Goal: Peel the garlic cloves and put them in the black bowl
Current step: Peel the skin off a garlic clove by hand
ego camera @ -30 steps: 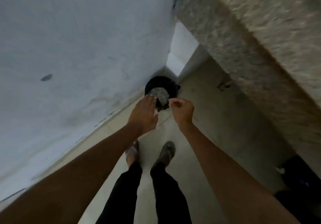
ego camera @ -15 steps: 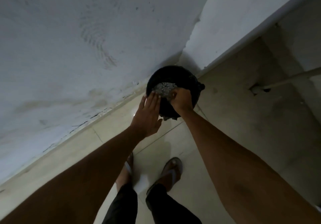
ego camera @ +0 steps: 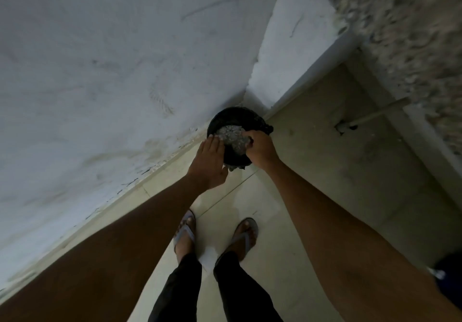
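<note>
Black container (ego camera: 233, 119) on floor, pale scraps (ego camera: 231, 134) inside

right fingertips (ego camera: 246, 138) hidden in bin (ego camera: 236, 115)

Black bin (ego camera: 235, 119) with pale grey speckled scraps (ego camera: 231, 134), whitish-blue wall (ego camera: 112, 71), beige tiled floor (ego camera: 325, 184), black trousers (ego camera: 235, 291), grey-strapped sandals (ego camera: 246, 236), speckled stone desk (ego camera: 412, 34)

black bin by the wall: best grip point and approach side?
Likely the rim of the black bin, taken from above on its right side. It stands upright with the mouth open upward, close to the wall; the right hand is over that edge, the left hand flat at the left edge. Grey scraps fill the inside.
</note>
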